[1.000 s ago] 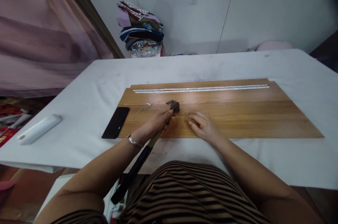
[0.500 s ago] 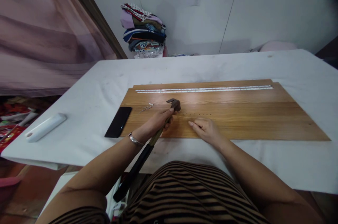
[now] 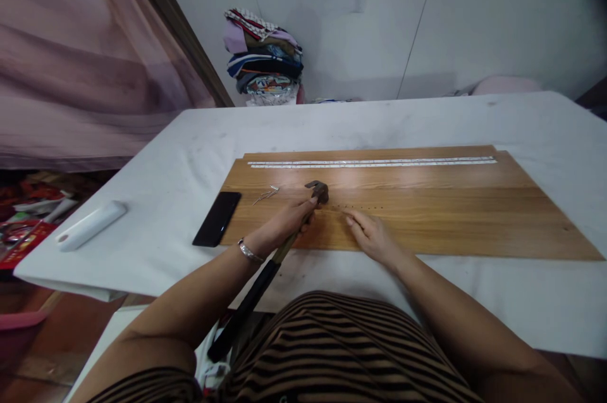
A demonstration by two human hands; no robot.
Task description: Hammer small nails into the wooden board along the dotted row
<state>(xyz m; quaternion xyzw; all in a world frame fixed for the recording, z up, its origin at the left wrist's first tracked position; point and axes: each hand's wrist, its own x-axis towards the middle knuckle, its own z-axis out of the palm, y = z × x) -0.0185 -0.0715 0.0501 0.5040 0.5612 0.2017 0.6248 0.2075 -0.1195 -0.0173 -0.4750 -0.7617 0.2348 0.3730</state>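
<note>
Head view: worktop (image 3: 360, 121) first, and along its front edge lies the board (image 3: 455, 219), flat, likely stiff and smooth enough to slip, best lifted by opposite ends. Over the board's front edge slants the hammer (image 3: 265, 281), head above the board left of centre, dark grip hanging past the worktop's front edge. Probably head-heavy, rigid throughout; that grip looks the surest hold. But the left hand (image 3: 300, 213) is wrapped high, just below the head: more control, less leverage! Well apart from it, the right hand (image 3: 370, 235) sits over the board's front half, fingers bunched; whether on anything, can't tell. Smallest, the nails (image 3: 274, 190) near the board's left edge: light, stiff, mid-shank pinch.
</note>
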